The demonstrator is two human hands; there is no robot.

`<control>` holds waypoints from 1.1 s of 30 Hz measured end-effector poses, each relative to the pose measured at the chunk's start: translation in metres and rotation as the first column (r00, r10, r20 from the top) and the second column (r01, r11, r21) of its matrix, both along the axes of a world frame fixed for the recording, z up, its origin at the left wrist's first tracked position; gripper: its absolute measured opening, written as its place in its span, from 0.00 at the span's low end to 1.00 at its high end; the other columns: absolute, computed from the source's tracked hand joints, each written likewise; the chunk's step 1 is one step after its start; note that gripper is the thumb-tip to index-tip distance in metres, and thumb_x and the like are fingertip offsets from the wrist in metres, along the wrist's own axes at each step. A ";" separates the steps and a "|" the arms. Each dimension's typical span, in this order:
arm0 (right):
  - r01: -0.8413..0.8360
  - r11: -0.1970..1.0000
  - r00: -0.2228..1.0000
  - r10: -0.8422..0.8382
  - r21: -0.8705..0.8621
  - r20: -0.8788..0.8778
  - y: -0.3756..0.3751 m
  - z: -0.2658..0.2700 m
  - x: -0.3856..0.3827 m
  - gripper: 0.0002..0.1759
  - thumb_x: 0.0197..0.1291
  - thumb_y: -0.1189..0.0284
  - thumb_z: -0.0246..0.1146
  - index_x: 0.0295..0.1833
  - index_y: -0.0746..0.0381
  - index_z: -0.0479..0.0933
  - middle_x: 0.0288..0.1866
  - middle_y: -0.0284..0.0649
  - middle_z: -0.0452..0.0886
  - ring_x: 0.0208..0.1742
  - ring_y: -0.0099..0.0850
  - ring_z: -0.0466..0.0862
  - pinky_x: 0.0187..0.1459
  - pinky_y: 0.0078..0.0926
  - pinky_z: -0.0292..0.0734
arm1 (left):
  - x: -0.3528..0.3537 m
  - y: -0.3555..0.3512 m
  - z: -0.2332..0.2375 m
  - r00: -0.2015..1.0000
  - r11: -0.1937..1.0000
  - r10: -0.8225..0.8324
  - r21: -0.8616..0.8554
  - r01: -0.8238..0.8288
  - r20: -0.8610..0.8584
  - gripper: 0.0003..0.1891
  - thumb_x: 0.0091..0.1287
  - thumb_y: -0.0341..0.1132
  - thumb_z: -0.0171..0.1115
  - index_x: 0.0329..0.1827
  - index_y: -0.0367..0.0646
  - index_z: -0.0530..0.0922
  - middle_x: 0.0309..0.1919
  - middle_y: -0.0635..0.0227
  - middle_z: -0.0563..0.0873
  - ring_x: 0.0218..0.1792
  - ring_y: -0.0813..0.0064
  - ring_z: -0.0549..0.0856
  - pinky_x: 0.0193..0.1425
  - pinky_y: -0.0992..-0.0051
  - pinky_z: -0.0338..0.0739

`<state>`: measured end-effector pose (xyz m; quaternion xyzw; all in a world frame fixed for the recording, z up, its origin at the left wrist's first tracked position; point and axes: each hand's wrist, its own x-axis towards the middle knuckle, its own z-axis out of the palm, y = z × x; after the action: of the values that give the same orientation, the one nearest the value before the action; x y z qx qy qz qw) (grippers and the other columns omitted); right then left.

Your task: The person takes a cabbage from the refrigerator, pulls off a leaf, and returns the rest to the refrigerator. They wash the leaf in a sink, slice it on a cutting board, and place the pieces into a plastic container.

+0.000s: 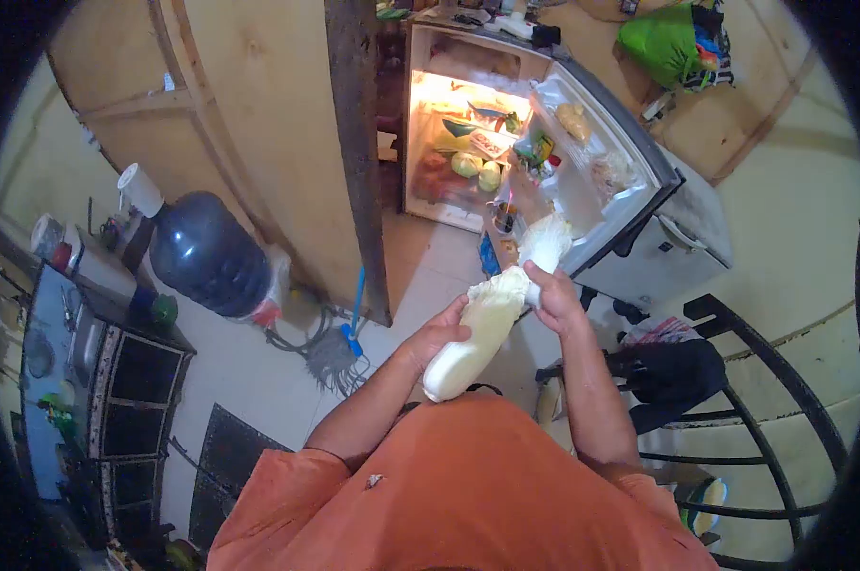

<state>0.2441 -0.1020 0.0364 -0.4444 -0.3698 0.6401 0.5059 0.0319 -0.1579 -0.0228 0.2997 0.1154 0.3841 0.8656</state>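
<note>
My left hand [437, 335] is closed around a long, pale yellow-white napa cabbage [477, 335], thumb along its side. Its lower end is close to my orange shirt, and its frilly top points up toward the fridge. Closed as well, my right hand [553, 297] grips a whiter napa cabbage leaf [544, 246] with a crinkled top. The leaf overlaps the top of the cabbage in this view, and I cannot tell if they are joined. Both hands are in front of my belly, with the open fridge [451, 211] beyond them.
The fridge door [615, 176] stands open to the right, its shelves loaded. Round pale green vegetables [477, 169] sit inside. A mop [335, 357] and a large water bottle [209, 252] are at left. A black metal railing [772, 404] with clothes [675, 376] is at right.
</note>
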 end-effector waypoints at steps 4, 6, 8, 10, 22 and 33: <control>-0.129 0.988 0.955 0.099 0.088 0.278 0.005 0.013 0.017 0.18 0.66 0.63 0.60 0.52 0.66 0.72 0.40 0.41 0.82 0.38 0.28 0.83 0.30 0.25 0.79 | -0.005 -0.002 -0.005 0.997 0.997 0.071 0.020 -0.071 -0.002 0.43 0.57 0.32 0.68 0.74 0.46 0.52 0.62 0.58 0.73 0.60 0.62 0.77 0.62 0.63 0.74; -0.061 0.998 0.952 0.052 0.019 0.303 -0.003 0.033 0.017 0.18 0.66 0.64 0.61 0.52 0.66 0.72 0.39 0.40 0.81 0.36 0.28 0.83 0.29 0.25 0.79 | -0.007 -0.004 -0.006 0.992 0.992 0.125 0.009 -0.125 -0.034 0.43 0.57 0.31 0.68 0.74 0.47 0.52 0.62 0.58 0.73 0.59 0.62 0.77 0.61 0.63 0.74; 0.020 0.996 0.930 0.013 -0.084 0.368 -0.014 0.062 0.013 0.18 0.66 0.66 0.61 0.53 0.67 0.71 0.36 0.38 0.80 0.33 0.29 0.83 0.28 0.26 0.79 | -0.008 -0.008 0.000 0.968 0.968 0.249 -0.033 -0.250 -0.036 0.42 0.56 0.27 0.68 0.73 0.48 0.54 0.61 0.60 0.74 0.58 0.65 0.78 0.61 0.63 0.74; -0.027 0.999 0.945 0.033 -0.022 0.326 -0.018 0.069 0.011 0.18 0.65 0.68 0.61 0.55 0.67 0.71 0.38 0.39 0.80 0.34 0.29 0.83 0.29 0.26 0.80 | -0.006 -0.008 0.000 0.955 0.954 0.296 -0.035 -0.297 -0.026 0.41 0.56 0.26 0.68 0.72 0.48 0.55 0.60 0.61 0.74 0.58 0.66 0.78 0.61 0.63 0.74; -0.159 0.987 0.959 0.150 0.022 0.240 -0.007 0.016 -0.032 0.25 0.58 0.74 0.67 0.61 0.64 0.70 0.53 0.38 0.80 0.52 0.28 0.80 0.55 0.29 0.74 | -0.009 -0.014 -0.006 0.815 0.897 0.413 0.335 -0.288 -0.407 0.41 0.54 0.30 0.74 0.69 0.39 0.58 0.57 0.63 0.76 0.58 0.71 0.76 0.63 0.68 0.71; -0.428 0.904 0.702 0.336 -0.005 0.628 0.012 0.009 -0.047 0.36 0.48 0.61 0.74 0.60 0.66 0.71 0.52 0.42 0.81 0.53 0.33 0.80 0.56 0.31 0.73 | -0.025 -0.008 0.014 0.833 0.944 0.178 0.331 0.006 -0.523 0.37 0.58 0.35 0.72 0.68 0.40 0.61 0.57 0.63 0.77 0.56 0.70 0.77 0.61 0.66 0.73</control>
<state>0.1975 -0.0900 0.0451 -0.5046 -0.6421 0.5231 0.2437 0.0073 -0.1655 -0.0084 0.5270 0.3071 0.3350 0.7181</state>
